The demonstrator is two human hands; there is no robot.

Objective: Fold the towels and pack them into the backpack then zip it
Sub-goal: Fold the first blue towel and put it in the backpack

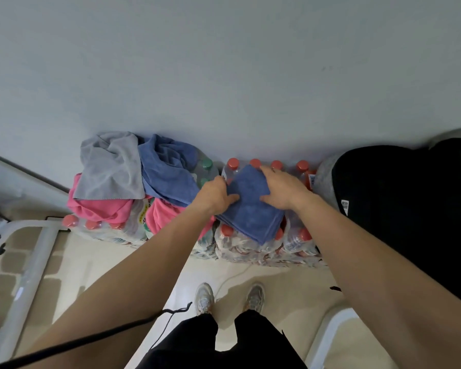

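Note:
A folded blue towel (pixel 252 206) lies on top of shrink-wrapped packs of red-capped bottles (pixel 250 249). My left hand (pixel 216 194) grips its left edge, thumb on top. My right hand (pixel 282 189) rests on its right side, fingers over the far edge. To the left, a heap of unfolded towels sits on more bottle packs: a grey one (pixel 109 169), a blue one (pixel 168 171) and a pink one (pixel 104 207). The black backpack (pixel 410 209) stands at the right against the wall.
A pale wall (pixel 224 75) rises right behind the bottle packs. White frames stand on the tiled floor at the left (pixel 30 262) and lower right (pixel 330 334). A black cord (pixel 171 312) hangs in front of my legs and shoes (pixel 230 298).

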